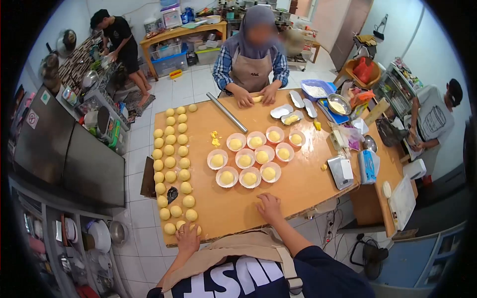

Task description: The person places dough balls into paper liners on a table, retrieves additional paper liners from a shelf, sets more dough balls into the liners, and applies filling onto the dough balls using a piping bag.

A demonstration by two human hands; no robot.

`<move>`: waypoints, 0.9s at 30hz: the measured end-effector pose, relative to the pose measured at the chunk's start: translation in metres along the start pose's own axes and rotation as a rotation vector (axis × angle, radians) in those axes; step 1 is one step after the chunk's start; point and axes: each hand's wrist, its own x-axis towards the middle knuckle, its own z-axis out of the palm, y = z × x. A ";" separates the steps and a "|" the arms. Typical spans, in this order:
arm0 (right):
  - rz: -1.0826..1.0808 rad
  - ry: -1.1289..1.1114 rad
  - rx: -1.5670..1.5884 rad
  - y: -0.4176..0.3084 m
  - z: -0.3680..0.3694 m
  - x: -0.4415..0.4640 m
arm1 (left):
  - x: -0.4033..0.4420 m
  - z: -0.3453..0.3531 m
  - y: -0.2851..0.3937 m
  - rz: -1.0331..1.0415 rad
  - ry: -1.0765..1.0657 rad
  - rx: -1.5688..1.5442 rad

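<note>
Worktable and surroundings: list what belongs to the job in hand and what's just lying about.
Likely the job:
dough balls
paper cups
metal rod
scale

Apparently just lying about:
fan
power strip
red bag

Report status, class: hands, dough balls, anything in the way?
Left hand at near end of dough balls. Right hand on tabletop, holding nothing visible. Rows at left, more in paper cups. Rolling pin beyond cups, out of the way.

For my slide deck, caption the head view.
Left hand at rows of dough balls, right hand on the table near filled paper cups, while a co-worker opposite handles a dough piece.
</note>
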 end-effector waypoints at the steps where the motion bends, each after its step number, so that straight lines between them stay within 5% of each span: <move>1: -0.016 -0.013 0.019 -0.006 0.004 -0.001 | 0.002 0.002 -0.005 0.020 -0.029 0.011; 10: -0.133 -0.156 0.051 -0.034 0.021 -0.007 | -0.008 -0.008 -0.002 0.062 0.149 -0.018; 15: -0.294 -0.355 0.025 -0.037 0.033 0.000 | -0.036 -0.014 0.015 -0.130 0.189 -0.092; 18: -0.419 -0.263 -0.026 -0.026 0.043 0.020 | -0.061 -0.005 0.019 -0.273 0.145 -0.148; 27: -0.084 0.053 -0.019 0.058 -0.015 0.076 | -0.127 0.035 0.079 -0.511 0.241 -0.180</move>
